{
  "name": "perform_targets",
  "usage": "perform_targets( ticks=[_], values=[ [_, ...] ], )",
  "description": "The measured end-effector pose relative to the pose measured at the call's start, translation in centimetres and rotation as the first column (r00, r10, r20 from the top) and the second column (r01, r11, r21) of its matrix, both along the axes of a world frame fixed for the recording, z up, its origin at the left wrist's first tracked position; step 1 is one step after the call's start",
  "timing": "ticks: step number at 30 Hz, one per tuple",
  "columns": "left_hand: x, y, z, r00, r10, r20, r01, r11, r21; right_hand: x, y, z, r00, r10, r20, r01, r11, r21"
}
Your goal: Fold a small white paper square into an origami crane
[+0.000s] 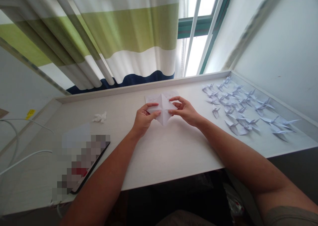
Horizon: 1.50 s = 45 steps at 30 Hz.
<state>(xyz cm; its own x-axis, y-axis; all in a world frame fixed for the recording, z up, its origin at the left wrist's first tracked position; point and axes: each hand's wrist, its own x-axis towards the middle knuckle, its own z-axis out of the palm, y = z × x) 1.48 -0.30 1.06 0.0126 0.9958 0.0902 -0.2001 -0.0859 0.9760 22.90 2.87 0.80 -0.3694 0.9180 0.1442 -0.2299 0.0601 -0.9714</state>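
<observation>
Between my two hands is a white square of paper (164, 117), turned corner-up, with crease lines crossing at its middle. My left hand (145, 118) pinches its left side, thumb in front and fingers behind. On the opposite side my right hand (185, 110) grips the right corner between thumb and fingers. The paper is held just above the white table (159, 156). Behind it lies a sheet with faint writing (151, 98), partly covered by the paper and my hands.
Several folded paper cranes (240, 110) spread over the table's right side. On the left are crumpled paper (99, 117), a pale sheet (76, 135), a blurred-out tablet or phone (85, 163) and white cables (27, 159). A raised rim (139, 85) runs along the back, below a curtain (129, 30).
</observation>
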Motion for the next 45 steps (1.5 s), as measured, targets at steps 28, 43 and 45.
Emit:
perform_targets(
  ticks=[28, 43, 45],
  values=[
    [0.2, -0.2, -0.5, 0.991, 0.092, -0.1, -0.078, 0.988, 0.132, -0.4, 0.0, -0.9, 0.997, 0.027, -0.073, -0.029, 0.999, -0.029],
    [-0.1, 0.0, -1.2, 0.99, 0.033, -0.138, -0.016, 0.992, 0.122, -0.3, -0.1, -0.5, 0.997, -0.051, 0.058, 0.044, 0.993, 0.108],
    [-0.1, 0.1, -1.4, 0.986, 0.041, -0.159, -0.021, 0.992, 0.127, -0.4, -0.2, -0.7, 0.994, -0.047, 0.102, 0.034, 0.991, 0.126]
  ],
)
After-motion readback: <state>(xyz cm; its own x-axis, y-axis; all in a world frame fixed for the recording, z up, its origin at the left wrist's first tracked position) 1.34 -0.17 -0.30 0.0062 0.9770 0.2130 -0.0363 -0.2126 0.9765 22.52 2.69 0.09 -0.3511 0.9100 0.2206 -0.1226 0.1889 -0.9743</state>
